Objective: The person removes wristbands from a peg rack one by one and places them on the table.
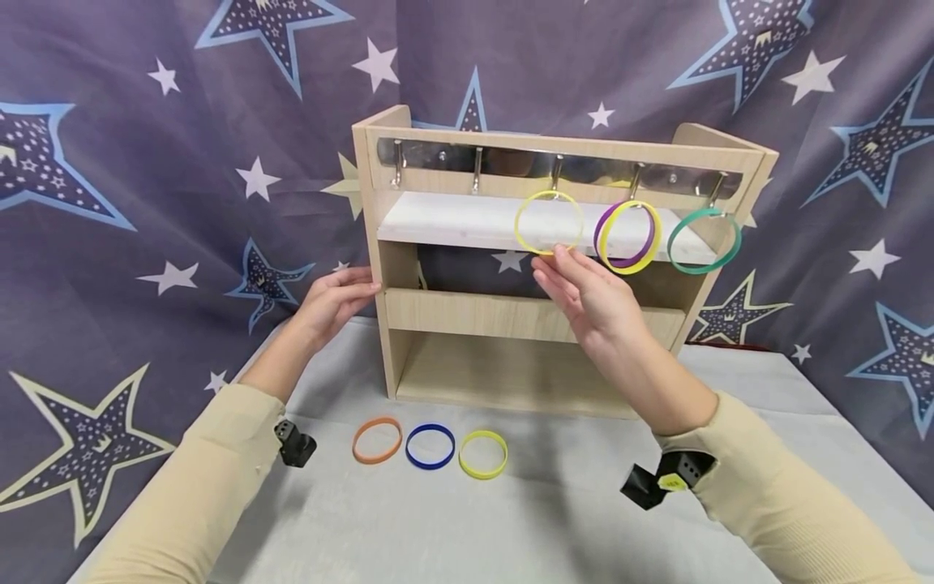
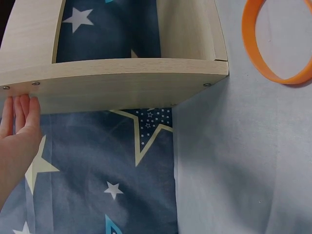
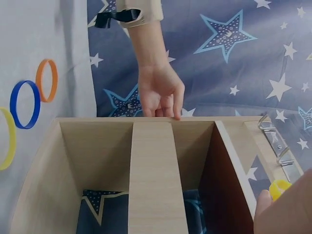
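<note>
The right hand (image 1: 594,296) pinched a thin yellow band (image 1: 516,225) by its lower rim, its top at the shelf's (image 1: 474,312) middle hook (image 1: 558,172); the left hand's (image 1: 332,304) straight fingers touched the shelf's left side. A purple band (image 1: 597,237), thick yellow band (image 1: 657,234) and green band (image 1: 704,269) hung nearer its top right corner. An orange band (image 1: 376,460), blue band (image 1: 430,465) and lime band (image 1: 483,474) lay before its lower front edge.

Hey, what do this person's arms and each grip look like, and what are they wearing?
The left sleeve and right sleeve are plain beige. A small, boxy black device sits at each cuff: the left device and the right device, which has a yellow label. The left grip and right grip are ungloved. No cables show.
</note>
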A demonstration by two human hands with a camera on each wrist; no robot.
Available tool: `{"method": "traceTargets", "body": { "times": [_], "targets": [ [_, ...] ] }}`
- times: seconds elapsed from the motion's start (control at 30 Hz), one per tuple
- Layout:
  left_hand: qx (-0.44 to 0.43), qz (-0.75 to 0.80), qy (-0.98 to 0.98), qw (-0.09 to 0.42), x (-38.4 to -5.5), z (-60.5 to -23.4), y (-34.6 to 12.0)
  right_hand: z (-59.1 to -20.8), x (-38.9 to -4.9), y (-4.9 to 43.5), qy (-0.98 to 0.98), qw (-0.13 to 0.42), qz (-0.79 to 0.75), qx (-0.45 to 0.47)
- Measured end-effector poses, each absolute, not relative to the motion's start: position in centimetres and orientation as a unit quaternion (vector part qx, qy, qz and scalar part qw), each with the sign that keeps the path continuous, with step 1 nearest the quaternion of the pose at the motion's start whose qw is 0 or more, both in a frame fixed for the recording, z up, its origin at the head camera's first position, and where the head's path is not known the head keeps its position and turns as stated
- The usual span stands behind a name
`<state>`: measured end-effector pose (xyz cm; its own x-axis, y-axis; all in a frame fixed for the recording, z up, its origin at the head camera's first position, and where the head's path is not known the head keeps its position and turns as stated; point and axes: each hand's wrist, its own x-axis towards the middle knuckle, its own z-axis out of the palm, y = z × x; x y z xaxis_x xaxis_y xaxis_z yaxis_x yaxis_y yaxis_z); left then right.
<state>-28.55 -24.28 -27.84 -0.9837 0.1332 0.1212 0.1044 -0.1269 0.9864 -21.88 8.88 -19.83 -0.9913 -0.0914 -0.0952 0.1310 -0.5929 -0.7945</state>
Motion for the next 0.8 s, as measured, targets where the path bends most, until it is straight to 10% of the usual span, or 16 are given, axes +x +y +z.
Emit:
{"method": "traceTargets", "body": {
  "times": [0.8],
  "targets": [
    [0.093,0.742,0.664,0.006,-28.6,-28.0,-24.2,-19.1,-20.8,10.2,0.387,0.1,-0.916,-0.034]
  ]
}}
